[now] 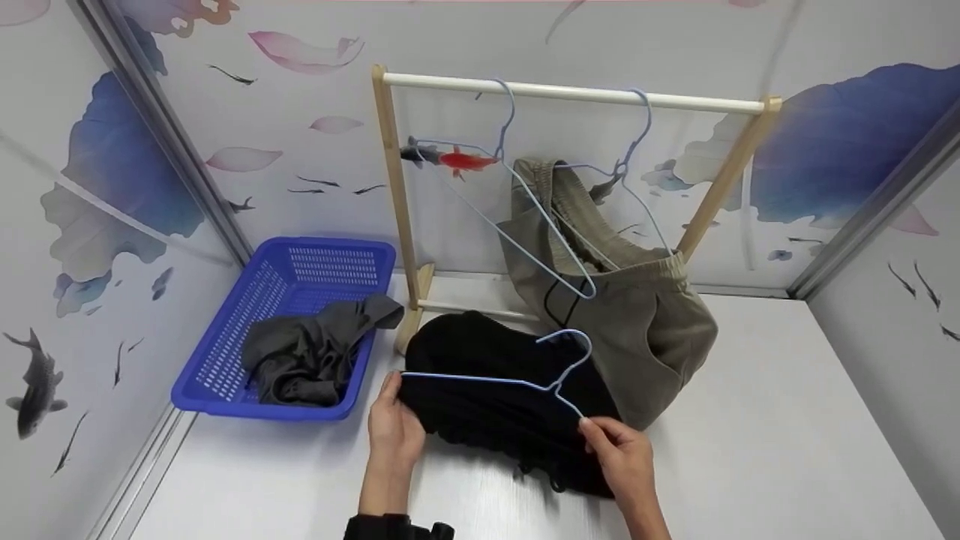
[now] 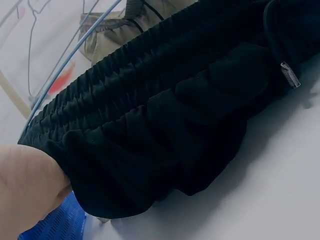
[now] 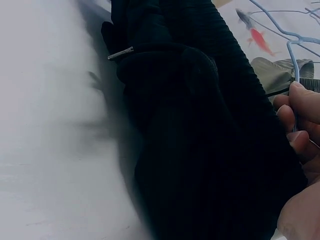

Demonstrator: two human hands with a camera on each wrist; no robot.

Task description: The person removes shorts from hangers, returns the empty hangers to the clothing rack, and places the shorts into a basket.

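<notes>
A black garment (image 1: 495,397) with an elastic waistband (image 2: 150,120) lies on the white table. A light blue wire hanger (image 1: 517,375) lies across it. My left hand (image 1: 394,427) grips the garment's left edge at the hanger's left end. My right hand (image 1: 619,446) pinches the hanger's right end (image 3: 296,95) at the garment's right side. A metal-tipped drawstring (image 2: 289,74) hangs from the waistband.
A wooden rack (image 1: 570,94) stands behind, carrying two blue hangers (image 1: 510,150), one with a khaki garment (image 1: 637,315). A blue basket (image 1: 225,360) with grey clothing (image 1: 307,352) sits at the left. Patterned walls enclose the table.
</notes>
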